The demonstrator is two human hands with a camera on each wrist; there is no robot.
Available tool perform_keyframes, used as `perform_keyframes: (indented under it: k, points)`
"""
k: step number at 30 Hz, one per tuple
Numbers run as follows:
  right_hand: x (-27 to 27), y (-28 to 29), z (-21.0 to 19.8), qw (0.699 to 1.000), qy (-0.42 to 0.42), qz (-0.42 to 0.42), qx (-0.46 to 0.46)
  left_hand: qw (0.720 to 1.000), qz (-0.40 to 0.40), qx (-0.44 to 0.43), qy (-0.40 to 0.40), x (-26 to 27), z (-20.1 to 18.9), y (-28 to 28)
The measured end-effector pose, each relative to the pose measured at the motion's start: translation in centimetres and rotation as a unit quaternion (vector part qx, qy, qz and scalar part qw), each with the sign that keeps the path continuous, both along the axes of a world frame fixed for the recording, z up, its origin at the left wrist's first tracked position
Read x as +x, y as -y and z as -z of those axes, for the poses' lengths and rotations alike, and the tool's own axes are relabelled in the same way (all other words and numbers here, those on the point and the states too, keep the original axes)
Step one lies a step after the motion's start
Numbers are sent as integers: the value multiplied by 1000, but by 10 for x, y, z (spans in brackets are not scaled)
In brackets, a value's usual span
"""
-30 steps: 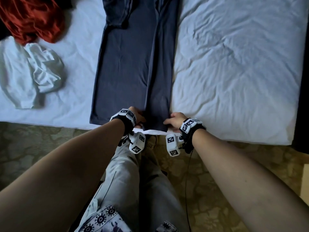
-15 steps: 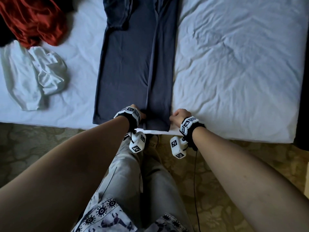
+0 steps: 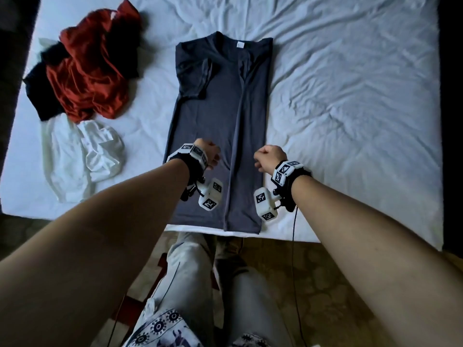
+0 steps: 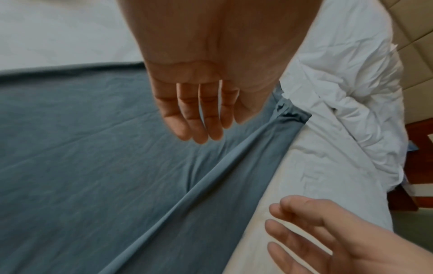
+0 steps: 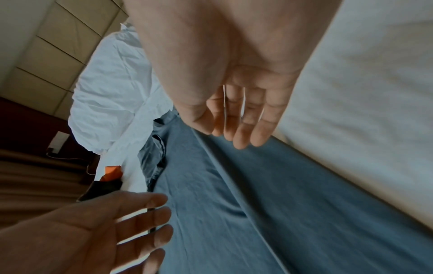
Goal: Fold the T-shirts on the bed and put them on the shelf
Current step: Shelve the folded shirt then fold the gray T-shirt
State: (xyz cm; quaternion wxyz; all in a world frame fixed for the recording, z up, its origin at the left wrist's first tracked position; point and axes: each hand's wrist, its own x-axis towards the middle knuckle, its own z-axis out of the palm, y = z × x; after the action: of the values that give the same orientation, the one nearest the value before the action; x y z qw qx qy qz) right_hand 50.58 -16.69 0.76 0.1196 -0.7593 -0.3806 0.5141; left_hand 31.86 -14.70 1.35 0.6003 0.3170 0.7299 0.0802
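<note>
A dark grey T-shirt (image 3: 220,116) lies lengthwise on the white bed (image 3: 350,96), collar at the far end, both sides folded inward into a long strip. My left hand (image 3: 209,152) hovers over the strip's left half, about midway along it. My right hand (image 3: 269,156) hovers at its right edge. In the left wrist view the left fingers (image 4: 199,120) hang relaxed above the T-shirt (image 4: 93,148), holding nothing. The right wrist view shows the right fingers (image 5: 241,126) equally loose and empty over the T-shirt (image 5: 257,204).
A red garment (image 3: 87,78) lies crumpled over a black one (image 3: 42,96) at the bed's far left, with a white garment (image 3: 80,156) nearer. A bunched white duvet (image 4: 339,92) sits by the padded headboard. The bed's near edge (image 3: 325,236) meets patterned floor.
Both hands have left the shirt's hem at the near bed edge and moved forward over the shirt's middle. The head view has tilted up and now takes in the whole shirt.
</note>
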Motion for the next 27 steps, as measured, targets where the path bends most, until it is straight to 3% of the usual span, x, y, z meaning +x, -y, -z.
perform_keyframes:
  k: [11, 17, 21, 25, 27]
  points:
    - [-46, -125, 13, 1000, 6, -11, 24, 997, -63, 42, 9, -50, 5, -128]
    - [-76, -190, 42, 996, 41, -43, 68, 993, -68, 56, -79, -92, 37, -197]
    - [-94, -224, 56, 984, 94, -111, 103, 987, -47, 51, -147, -114, 56, -234]
    - [-118, -247, 70, 948, 129, -234, 172, 988, -111, 57, -96, -129, 84, -270]
    - [-130, -257, 76, 924, 144, -285, 211, 988, -129, 54, -61, -141, 119, -288]
